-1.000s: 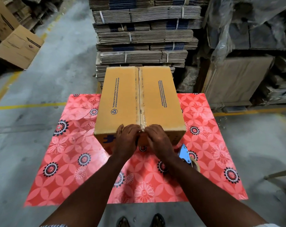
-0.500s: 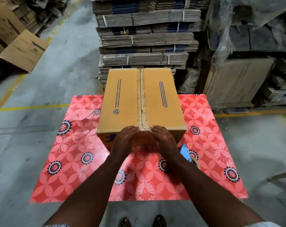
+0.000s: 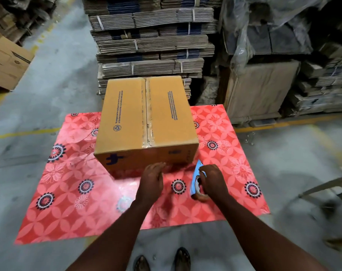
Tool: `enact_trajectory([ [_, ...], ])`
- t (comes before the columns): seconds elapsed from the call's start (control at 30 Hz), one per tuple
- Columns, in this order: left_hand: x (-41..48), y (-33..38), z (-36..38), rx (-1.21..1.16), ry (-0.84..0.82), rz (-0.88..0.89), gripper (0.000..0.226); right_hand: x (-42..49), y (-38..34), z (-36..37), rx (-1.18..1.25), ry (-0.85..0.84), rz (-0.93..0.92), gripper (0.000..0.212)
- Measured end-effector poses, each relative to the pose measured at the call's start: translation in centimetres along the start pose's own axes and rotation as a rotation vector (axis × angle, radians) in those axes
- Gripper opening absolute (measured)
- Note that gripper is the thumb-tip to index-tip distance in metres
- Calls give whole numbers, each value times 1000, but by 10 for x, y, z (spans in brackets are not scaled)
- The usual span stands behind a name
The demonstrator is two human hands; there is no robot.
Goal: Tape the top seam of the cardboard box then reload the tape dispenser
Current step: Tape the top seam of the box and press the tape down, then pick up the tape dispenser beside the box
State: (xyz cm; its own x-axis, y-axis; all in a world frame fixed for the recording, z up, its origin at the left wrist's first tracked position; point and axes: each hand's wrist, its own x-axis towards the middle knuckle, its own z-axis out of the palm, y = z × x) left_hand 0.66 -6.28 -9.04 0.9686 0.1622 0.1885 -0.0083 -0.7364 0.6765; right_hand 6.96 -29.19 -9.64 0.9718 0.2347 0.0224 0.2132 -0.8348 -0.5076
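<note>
A closed brown cardboard box (image 3: 127,122) stands on a red flowered table (image 3: 72,194). Clear tape (image 3: 148,122) runs along its top seam and folds over the near edge. My left hand (image 3: 151,178) hovers open in front of the box's near face, fingers spread, holding nothing. The blue tape dispenser (image 3: 197,181) with a brown tape roll lies on the table to the right of the box's near corner. My right hand (image 3: 212,178) rests on the dispenser with its fingers curled over it.
Bundled stacks of flat cardboard (image 3: 150,44) rise right behind the table. Wrapped pallets (image 3: 264,85) stand at the right, an open carton (image 3: 7,61) at the far left on the concrete floor. A chair part (image 3: 326,186) juts in at the right. My feet (image 3: 162,261) are below.
Both hands have left the box's near top edge, where they pressed the tape end. The left dropped in front of the box; the right moved right onto the tape dispenser.
</note>
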Motion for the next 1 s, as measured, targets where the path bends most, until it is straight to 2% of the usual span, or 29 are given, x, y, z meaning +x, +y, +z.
enact_trajectory([
  [0.13, -16, 34, 48, -16, -398, -73, 44, -22, 26, 1, 33, -25, 160, 8],
  [0.2, -20, 52, 66, -40, -501, -66, 42, -28, 32, 4, 43, -57, 143, 19],
  [0.3, -21, 67, 85, -83, -486, -107, 39, -30, 31, 5, 127, -57, 146, 29],
  [0.43, -21, 74, 100, -10, -432, -206, 44, -30, 26, 4, 228, -20, 169, 31],
  [0.6, -21, 72, 106, -5, -377, -301, 19, -34, 21, 7, 187, -82, 189, 25],
  [0.63, -21, 71, 106, 13, -382, -319, 22, -34, 20, 9, 166, -102, 209, 26],
  [0.73, -22, 67, 105, 118, -413, -296, 54, -38, 13, 14, 118, -133, 216, 36],
  [0.77, -22, 65, 102, 112, -409, -304, 58, -40, 9, 15, 114, -131, 211, 39],
  [0.9, -19, 41, 91, 101, -427, -302, 48, -51, -7, 24, 109, -36, 175, 37],
  [1.0, -14, 22, 73, 112, -491, -307, 45, -52, -19, 31, 79, -3, 57, 27],
])
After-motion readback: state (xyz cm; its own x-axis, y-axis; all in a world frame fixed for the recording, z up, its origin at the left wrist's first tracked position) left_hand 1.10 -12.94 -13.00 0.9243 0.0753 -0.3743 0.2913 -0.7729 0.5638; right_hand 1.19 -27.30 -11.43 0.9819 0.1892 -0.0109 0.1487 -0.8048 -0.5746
